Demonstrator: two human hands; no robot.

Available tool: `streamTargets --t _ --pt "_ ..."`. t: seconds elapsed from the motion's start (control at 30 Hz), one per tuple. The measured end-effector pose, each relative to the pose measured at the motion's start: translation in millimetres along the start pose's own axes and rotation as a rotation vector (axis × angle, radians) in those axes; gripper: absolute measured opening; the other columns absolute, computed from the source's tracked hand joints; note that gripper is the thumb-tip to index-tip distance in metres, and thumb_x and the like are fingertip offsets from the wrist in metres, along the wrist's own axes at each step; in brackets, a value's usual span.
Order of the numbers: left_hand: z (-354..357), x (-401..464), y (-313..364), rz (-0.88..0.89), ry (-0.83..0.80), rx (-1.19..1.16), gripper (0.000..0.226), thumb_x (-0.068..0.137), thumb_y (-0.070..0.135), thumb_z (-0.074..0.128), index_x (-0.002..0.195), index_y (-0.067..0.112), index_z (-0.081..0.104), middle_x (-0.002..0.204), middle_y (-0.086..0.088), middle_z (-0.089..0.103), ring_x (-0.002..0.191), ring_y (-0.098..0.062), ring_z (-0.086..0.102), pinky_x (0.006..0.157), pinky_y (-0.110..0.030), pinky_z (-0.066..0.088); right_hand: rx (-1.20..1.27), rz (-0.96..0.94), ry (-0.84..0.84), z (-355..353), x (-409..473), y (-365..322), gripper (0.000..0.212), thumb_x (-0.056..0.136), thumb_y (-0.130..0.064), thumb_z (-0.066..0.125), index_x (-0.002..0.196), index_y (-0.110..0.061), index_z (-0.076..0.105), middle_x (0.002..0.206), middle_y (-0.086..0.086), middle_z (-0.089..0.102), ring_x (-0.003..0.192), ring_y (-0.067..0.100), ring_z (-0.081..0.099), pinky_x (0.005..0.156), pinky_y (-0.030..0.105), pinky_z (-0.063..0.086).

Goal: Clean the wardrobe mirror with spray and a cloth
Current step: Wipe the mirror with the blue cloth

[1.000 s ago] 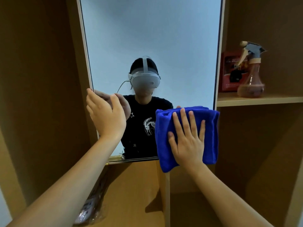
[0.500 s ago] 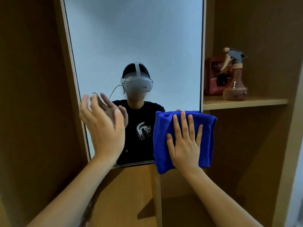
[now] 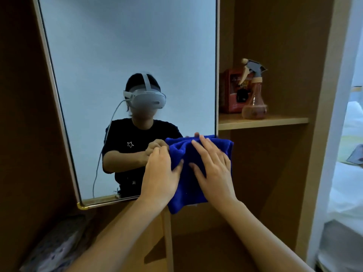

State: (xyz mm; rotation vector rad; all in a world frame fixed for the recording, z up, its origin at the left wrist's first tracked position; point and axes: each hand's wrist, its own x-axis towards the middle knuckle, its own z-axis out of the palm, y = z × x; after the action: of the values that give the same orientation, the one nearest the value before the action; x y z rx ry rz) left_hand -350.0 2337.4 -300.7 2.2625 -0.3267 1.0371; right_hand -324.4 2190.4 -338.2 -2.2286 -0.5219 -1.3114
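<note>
The tall wardrobe mirror point(image 3: 127, 46) fills the upper left and reflects a person in a headset. A blue cloth point(image 3: 186, 193) lies against the mirror's lower right corner and overlaps its right edge. My right hand point(image 3: 213, 169) presses flat on the cloth with fingers spread. My left hand point(image 3: 160, 173) grips the cloth's left edge, thumb over the front, and the reflection shows its fingers curled. A pinkish spray bottle point(image 3: 254, 99) with a grey trigger stands on the wooden shelf point(image 3: 275, 121) to the right, apart from both hands.
A red box point(image 3: 228, 91) stands behind the spray bottle on the shelf. A patterned bag point(image 3: 55, 246) lies in the lower left compartment. A vertical wooden divider point(image 3: 168, 242) runs down below the cloth. A white bed point(image 3: 345, 183) shows past the wardrobe's right side.
My left hand has left the mirror's left side, moved right and taken hold of the cloth's left edge. My right hand stays flat on the cloth. The view has shifted right.
</note>
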Motion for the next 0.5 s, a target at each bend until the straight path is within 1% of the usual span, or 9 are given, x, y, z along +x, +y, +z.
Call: streamTargets --t 0.07,0.17,0.2,0.27,0.33,0.37,0.43,0.47,0.5 --pt "-1 -1 -1 0.027 -0.025 -0.077 0.027 0.09 0.032 0.064 0.106 0.012 0.055 0.102 0.001 0.051 0.098 -0.019 0.053 0.087 -0.032 0.048 -0.019 0.049 0.0 -10 4 -4 0.065 0.091 -0.028 0.063 0.147 -0.033 0.031 0.151 -0.01 0.038 0.139 0.007 0.026 0.108 0.031 0.017" --pt "-5 -5 0 0.029 -0.044 -0.189 0.023 0.087 0.03 0.067 0.101 0.016 0.056 0.102 0.001 0.051 0.099 -0.018 0.052 0.086 -0.03 0.047 -0.023 0.157 -0.101 -24 11 -8 0.062 0.087 -0.036 0.068 0.142 -0.034 0.04 0.13 -0.01 0.045 0.119 0.011 0.029 0.1 0.033 0.024" --pt "-7 -7 -1 0.031 -0.051 -0.204 0.022 0.087 0.029 0.068 0.101 0.017 0.057 0.102 0.001 0.051 0.099 -0.018 0.051 0.086 -0.031 0.046 -0.014 0.185 -0.158 -28 11 -7 0.054 0.086 -0.04 0.068 0.136 -0.034 0.048 0.121 -0.01 0.043 0.112 0.01 0.028 0.1 0.035 0.027" --pt "-12 -12 -5 0.086 -0.073 -0.188 0.021 0.087 0.034 0.066 0.1 0.018 0.058 0.1 0.003 0.053 0.097 -0.017 0.049 0.087 -0.037 0.046 0.02 0.194 -0.266 -33 8 -6 0.032 0.082 -0.047 0.071 0.11 -0.032 0.062 0.106 -0.011 0.039 0.103 0.009 0.025 0.097 0.037 0.031" --pt "-19 -19 -11 0.154 -0.117 -0.178 0.023 0.088 0.04 0.061 0.1 0.021 0.058 0.097 0.007 0.055 0.093 -0.014 0.052 0.084 -0.041 0.047 0.076 0.179 -0.36 -36 1 -10 0.021 0.081 -0.05 0.071 0.09 -0.035 0.06 0.099 -0.011 0.041 0.098 0.008 0.028 0.09 0.031 0.027" --pt "-24 -23 -15 0.165 -0.14 -0.181 0.022 0.088 0.041 0.058 0.1 0.023 0.056 0.095 0.01 0.056 0.09 -0.012 0.054 0.081 -0.042 0.049 0.127 0.168 -0.399 -37 -3 -13 0.021 0.08 -0.05 0.071 0.085 -0.036 0.057 0.097 -0.011 0.045 0.095 0.007 0.033 0.086 0.027 0.027" --pt "-34 -29 -22 0.14 -0.182 -0.181 0.019 0.09 0.045 0.055 0.101 0.03 0.052 0.09 0.013 0.061 0.084 -0.009 0.059 0.076 -0.045 0.051 0.315 0.203 -0.479 -40 -8 -21 0.02 0.081 -0.045 0.073 0.081 -0.033 0.056 0.089 -0.011 0.057 0.084 0.001 0.05 0.074 0.017 0.037" --pt "-38 -31 -26 0.113 -0.202 -0.178 0.02 0.09 0.049 0.053 0.102 0.033 0.05 0.088 0.013 0.063 0.082 -0.01 0.061 0.074 -0.046 0.051 0.402 0.243 -0.528 -41 -9 -23 0.02 0.081 -0.042 0.074 0.083 -0.031 0.058 0.086 -0.01 0.062 0.078 0.001 0.057 0.067 0.014 0.042" --pt "-42 -34 -29 0.089 -0.225 -0.176 0.022 0.089 0.052 0.051 0.103 0.036 0.049 0.087 0.012 0.065 0.081 -0.011 0.062 0.074 -0.046 0.052 0.452 0.278 -0.584 -43 -10 -26 0.021 0.081 -0.042 0.074 0.086 -0.028 0.06 0.086 -0.006 0.066 0.076 0.003 0.062 0.064 0.017 0.047"
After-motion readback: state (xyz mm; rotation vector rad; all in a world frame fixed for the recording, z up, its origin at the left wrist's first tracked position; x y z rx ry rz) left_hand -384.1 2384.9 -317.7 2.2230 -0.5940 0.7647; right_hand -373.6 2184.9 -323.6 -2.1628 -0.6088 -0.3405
